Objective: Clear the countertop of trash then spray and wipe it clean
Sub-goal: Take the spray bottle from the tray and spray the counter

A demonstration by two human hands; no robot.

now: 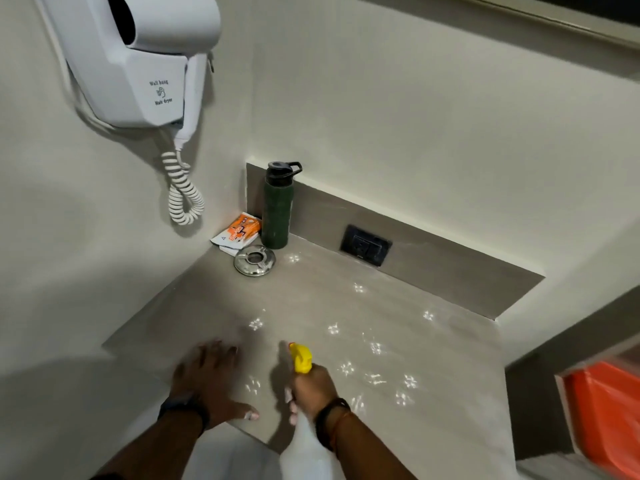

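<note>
Right hand (pixel 313 384) grips spray bottle (pixel 304 441), nozzle aimed toward 12 o'clock across countertop (pixel 311 299); left hand (pixel 211 379) spread flat at 9 o'clock.

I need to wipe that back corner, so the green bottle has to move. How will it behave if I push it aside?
The green bottle stands tall and narrow, so a high push could tip it. Its sides look smooth, and the countertop near it carries spray droplets, so it may slide. Gripping its black cap loop seems safer.
</note>
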